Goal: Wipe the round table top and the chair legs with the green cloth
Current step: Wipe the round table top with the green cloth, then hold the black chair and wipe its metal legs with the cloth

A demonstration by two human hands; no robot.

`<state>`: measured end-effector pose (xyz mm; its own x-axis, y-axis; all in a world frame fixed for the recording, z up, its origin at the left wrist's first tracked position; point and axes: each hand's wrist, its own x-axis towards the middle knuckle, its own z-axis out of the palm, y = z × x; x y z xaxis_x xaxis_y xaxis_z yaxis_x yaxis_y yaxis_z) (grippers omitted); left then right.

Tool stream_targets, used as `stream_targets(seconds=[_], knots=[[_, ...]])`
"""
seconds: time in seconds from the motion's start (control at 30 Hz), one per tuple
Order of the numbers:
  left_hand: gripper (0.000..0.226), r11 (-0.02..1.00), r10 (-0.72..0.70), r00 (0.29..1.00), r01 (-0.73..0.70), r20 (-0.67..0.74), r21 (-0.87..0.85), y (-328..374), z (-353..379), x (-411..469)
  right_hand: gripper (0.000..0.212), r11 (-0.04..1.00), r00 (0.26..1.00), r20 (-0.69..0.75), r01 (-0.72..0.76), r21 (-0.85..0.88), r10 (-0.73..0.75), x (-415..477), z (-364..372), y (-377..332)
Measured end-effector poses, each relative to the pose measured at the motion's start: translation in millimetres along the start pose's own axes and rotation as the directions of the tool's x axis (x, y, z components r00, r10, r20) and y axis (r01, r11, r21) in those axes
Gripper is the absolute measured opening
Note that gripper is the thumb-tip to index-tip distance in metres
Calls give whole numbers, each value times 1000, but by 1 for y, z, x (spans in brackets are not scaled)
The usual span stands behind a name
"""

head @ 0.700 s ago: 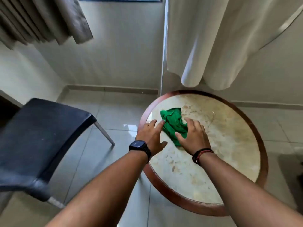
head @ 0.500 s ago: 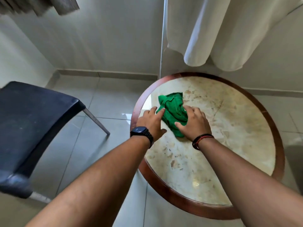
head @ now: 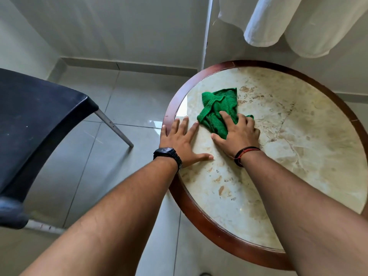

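A crumpled green cloth (head: 218, 108) lies on the left part of the round marble table top (head: 294, 148), which has a dark wooden rim. My right hand (head: 238, 130) presses flat on the cloth's near edge, fingers spread over it. My left hand (head: 182, 139) rests flat on the marble at the table's left rim, fingers apart, its fingertips just beside the cloth. To the left stands a black chair (head: 35, 124) with a metal leg (head: 114, 127) slanting down to the floor.
White curtains (head: 288, 24) hang above the far side of the table. Grey floor tiles (head: 111, 176) lie between chair and table. A second chair leg (head: 43, 227) shows low on the left. The wall and skirting run close behind.
My left hand has flattened and spread on the table by the rim, off the cloth. My right hand stays on the cloth. The view has tilted downward.
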<state>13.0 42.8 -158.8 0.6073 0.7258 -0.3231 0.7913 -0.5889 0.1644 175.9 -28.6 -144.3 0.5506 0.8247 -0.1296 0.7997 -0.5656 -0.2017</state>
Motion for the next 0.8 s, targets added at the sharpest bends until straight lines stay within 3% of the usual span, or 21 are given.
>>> stream_targets(seconds=[0.23,0.4,0.63,0.8], knots=[[114,999,31,997,-34,-77,-29,-7,13,-1,50,999,984,-175,-31,32,36,-8,21,-13],[111,993,8,992,-23,-126,-120,-34,11,-29,44,951,951,-240,-121,286,194,-31,22,-41],[94,996,-79,966,65,-245,-63,-176,-3,-145,44,803,896,-400,90,590,193,-106,17,-202],[91,964,-23,944,109,-329,245,-293,-22,-188,42,562,892,-383,194,804,240,-162,81,-317]])
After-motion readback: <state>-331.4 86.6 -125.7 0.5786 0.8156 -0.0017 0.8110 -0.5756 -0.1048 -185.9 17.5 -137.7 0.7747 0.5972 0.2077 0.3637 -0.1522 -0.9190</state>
